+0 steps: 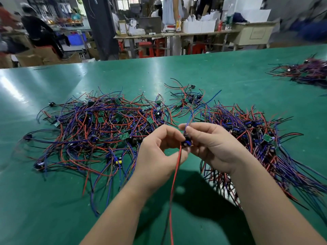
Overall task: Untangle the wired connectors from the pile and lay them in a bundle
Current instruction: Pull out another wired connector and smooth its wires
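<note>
1. Both hands are meeting above the near middle of the green table (177,71). A single wired connector (186,141) is sitting between their fingertips, raised off the surface.
2. The left hand (159,152) is curling its fingers and pinching the connector's left side, by the root of the red lead (174,183).
3. The right hand (214,147) is pinching the connector's right side, with the blue lead (189,121) passing between thumb and forefinger.
4. The assembly's long axis is running near to far: the red lead and black lead (163,237) are hanging toward the near edge, and the blue lead is pointing far.
5. The tangled pile (99,129) is lying left and far of the hands. The bundle (265,144) is lying just right of them, its wires mostly trailing toward near right.
6. A blurred heap of wires (307,73) is lying at far right.
</note>
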### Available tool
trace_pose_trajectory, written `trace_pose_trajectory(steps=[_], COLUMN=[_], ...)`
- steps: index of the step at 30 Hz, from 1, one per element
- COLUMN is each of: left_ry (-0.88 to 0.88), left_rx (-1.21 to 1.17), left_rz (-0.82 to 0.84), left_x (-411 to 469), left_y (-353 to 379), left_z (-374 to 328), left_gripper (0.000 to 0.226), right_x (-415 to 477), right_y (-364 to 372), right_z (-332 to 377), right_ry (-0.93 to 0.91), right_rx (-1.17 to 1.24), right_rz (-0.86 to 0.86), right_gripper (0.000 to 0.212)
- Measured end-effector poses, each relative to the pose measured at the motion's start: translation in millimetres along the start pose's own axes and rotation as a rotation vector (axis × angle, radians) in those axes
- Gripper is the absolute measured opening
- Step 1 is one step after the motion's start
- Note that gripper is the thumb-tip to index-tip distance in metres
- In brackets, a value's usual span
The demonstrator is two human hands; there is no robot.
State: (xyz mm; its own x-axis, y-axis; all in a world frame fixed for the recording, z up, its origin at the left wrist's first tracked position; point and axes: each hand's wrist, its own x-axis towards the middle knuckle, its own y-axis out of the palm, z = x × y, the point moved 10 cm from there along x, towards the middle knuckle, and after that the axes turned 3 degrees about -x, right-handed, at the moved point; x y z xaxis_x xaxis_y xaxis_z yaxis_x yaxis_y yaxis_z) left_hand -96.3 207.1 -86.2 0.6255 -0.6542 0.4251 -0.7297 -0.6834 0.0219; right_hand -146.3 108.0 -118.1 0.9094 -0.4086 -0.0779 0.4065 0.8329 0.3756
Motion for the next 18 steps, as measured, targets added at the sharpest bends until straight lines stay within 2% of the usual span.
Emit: trace_pose_trajectory(steps=[4,6,7,9,10,14,18], left_ry=[-0.212,-0.33,-0.361,-0.382,-0.384,-0.447,-0.527], left_rx=[-0.25,-0.339,-0.334,-0.283,-0.264,-0.204,-0.191], left_rz=[-0.04,-0.039,-0.041,-0.035,-0.03,0.027,0.088], left_x=[1.8,0.1,-0.9,-3.7,-4.4,-9.3,-15.3], left_y=[-7.4,-6.2,-5.3,-3.1,-1.4,6.6,17.3], left_z=[17.3,25.4,27.3,30.5,31.6,36.8,47.0], left_gripper=[0.034,0.018,0.009,0.033,0.038,0.033,0.024], right_x=[0.5,0.8,1.4,2.0,2.1,1.3,-1.9], right_y=[-9.4,-9.2,-8.3,-6.8,-6.7,-9.5,-16.1], right_z=[2.8,3.2,2.9,0.7,-0.7,-3.7,2.3], right_ry=[0.006,-0.001,-0.005,0.0,0.008,0.043,0.03], right_rx=[0.014,-0.006,-0.012,-0.051,-0.088,-0.228,-0.313], right_rz=[-0.06,-0.058,-0.05,-0.035,-0.03,0.008,-0.008], right_gripper=[0.013,0.009,0.006,0.007,0.009,0.02,0.012])
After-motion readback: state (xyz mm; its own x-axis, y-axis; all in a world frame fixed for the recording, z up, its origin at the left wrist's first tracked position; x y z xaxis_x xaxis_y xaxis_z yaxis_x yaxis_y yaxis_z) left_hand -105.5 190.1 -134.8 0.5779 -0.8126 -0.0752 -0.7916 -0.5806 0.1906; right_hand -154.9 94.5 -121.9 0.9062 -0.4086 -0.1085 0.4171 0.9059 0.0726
